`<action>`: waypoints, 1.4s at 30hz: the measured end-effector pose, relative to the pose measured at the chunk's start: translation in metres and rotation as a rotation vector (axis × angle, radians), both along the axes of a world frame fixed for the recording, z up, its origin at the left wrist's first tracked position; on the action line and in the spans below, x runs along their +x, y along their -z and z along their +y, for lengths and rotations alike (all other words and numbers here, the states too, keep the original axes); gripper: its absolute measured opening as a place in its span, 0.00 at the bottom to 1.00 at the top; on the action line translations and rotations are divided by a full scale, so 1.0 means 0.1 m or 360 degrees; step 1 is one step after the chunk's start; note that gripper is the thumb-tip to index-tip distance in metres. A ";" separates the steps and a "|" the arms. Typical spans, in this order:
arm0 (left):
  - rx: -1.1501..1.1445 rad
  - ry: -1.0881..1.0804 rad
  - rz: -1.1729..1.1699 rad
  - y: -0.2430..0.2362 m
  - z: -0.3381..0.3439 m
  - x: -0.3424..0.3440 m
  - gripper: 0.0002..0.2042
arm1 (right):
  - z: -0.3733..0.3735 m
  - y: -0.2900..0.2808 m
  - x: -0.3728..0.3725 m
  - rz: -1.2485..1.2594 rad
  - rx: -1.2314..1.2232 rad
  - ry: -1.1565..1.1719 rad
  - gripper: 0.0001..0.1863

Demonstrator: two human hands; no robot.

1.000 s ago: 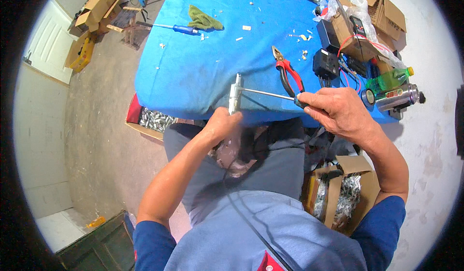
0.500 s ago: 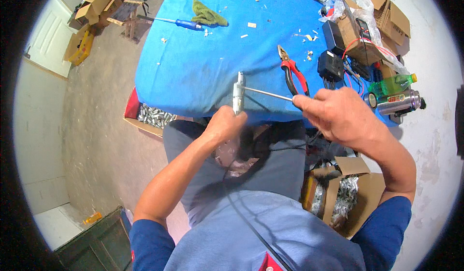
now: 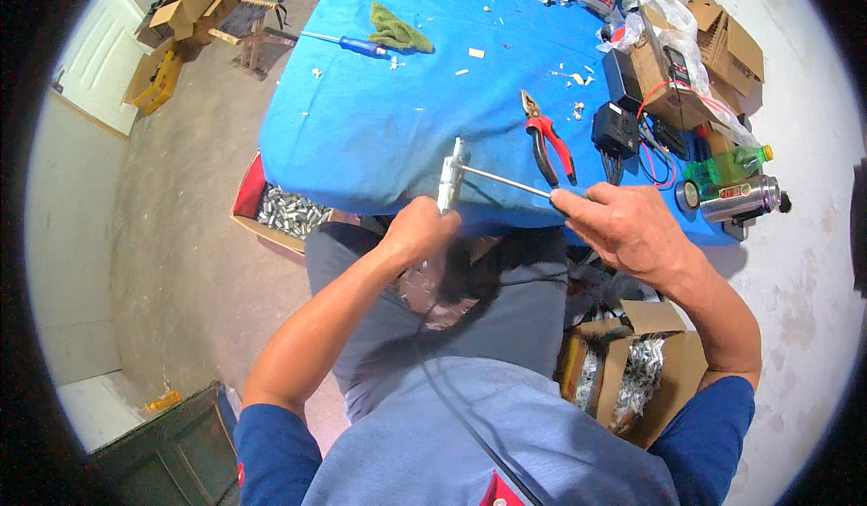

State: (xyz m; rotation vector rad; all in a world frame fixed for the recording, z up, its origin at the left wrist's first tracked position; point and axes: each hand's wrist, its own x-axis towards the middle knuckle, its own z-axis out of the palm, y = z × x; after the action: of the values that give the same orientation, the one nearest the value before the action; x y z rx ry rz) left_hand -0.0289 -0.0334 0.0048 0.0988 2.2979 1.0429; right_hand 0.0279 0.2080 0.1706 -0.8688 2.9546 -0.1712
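My left hand [image 3: 420, 231] is closed round the lower end of a silver metal cylindrical part [image 3: 450, 181], which points up and tilts slightly right at the table's near edge. A narrower tip shows at its top. In my right hand [image 3: 628, 235] is a screwdriver with a long thin shaft [image 3: 510, 183]; my fingers hide its handle. The shaft's tip meets the upper right side of the metal part. Just beyond the shaft, red-and-black pliers [image 3: 548, 140] lie on the blue cloth with their jaws pointing away.
A blue-handled screwdriver [image 3: 361, 46] and a green rag [image 3: 397, 29] lie farther back on the blue-covered table [image 3: 361, 145]. Black adapters [image 3: 616, 129], a green bottle [image 3: 739, 162] and a steel flask [image 3: 741, 199] stand right. Boxes of metal pieces [image 3: 291, 213] and silvery scraps [image 3: 639, 375] flank my legs.
The whole view has shifted a little. The metal part now leans more to the right, with the screwdriver's tip still against its side. Both hands keep their grip.
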 end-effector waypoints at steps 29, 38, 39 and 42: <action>0.0162 -0.0057 -0.0144 0.05 0.00 -0.06 0.19 | 0.31 0.33 0.09 0.0146 -0.0277 0.0011 0.17; 0.0205 -0.0057 -0.0147 0.10 -0.01 -0.04 0.18 | 0.35 0.26 0.02 -0.0176 -0.0343 0.0020 0.16; 0.0195 -0.0066 -0.0150 0.07 -0.01 -0.02 0.18 | 0.37 0.25 -0.01 -0.0285 -0.0368 0.0055 0.16; 0.0217 -0.0055 -0.0109 0.00 -0.02 0.00 0.18 | 0.40 0.16 -0.13 -0.0581 -0.0590 0.0192 0.15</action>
State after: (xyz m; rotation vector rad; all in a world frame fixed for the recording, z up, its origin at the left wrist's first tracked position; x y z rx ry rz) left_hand -0.0284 -0.0352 0.0045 0.0770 2.1730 1.2015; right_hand 0.0149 0.2476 0.1545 -0.6044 2.6641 -0.8101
